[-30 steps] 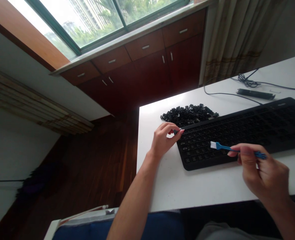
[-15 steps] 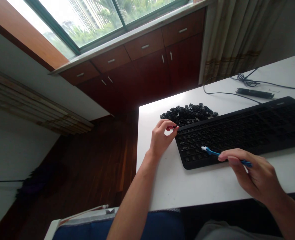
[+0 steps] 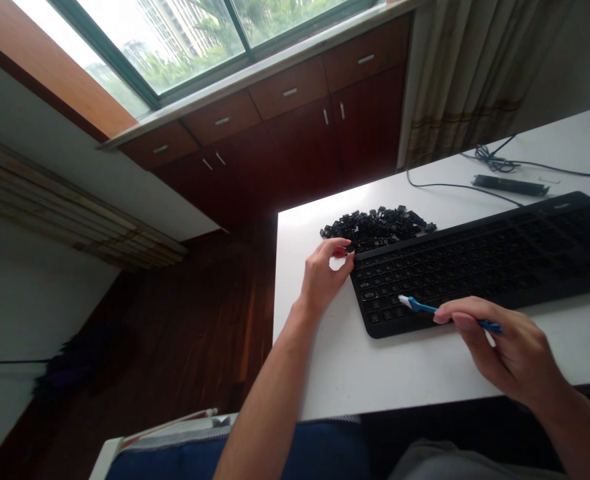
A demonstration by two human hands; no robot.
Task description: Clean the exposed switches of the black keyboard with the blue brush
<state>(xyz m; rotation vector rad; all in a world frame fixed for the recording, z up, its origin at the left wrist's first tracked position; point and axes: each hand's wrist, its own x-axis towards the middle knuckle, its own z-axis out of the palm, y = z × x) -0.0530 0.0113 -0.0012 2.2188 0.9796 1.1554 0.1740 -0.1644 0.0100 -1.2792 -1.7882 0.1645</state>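
A black keyboard [image 3: 475,257] with its keycaps off lies on the white table. At its far left corner is my left hand [image 3: 325,270], thumb and index finger curled around the edge and gripping it. My right hand [image 3: 509,343] holds a blue toothbrush [image 3: 427,308] by its handle over the near left part of the keyboard. The white bristles sit at the lower left key rows; whether they touch is hard to tell. Behind the left corner is a heap of loose black keycaps [image 3: 379,227], close to my left fingertips.
On the white table [image 3: 325,373] a black strip-shaped part [image 3: 511,185] lies behind the keyboard, near a coiled black cable [image 3: 492,159] and a small bent wire [image 3: 549,180]. The table's left edge drops to a dark wooden floor [image 3: 215,320].
The toothbrush head has shifted slightly left over the keys with my right hand. My left index fingertip and thumb tip are a little farther apart at the corner.
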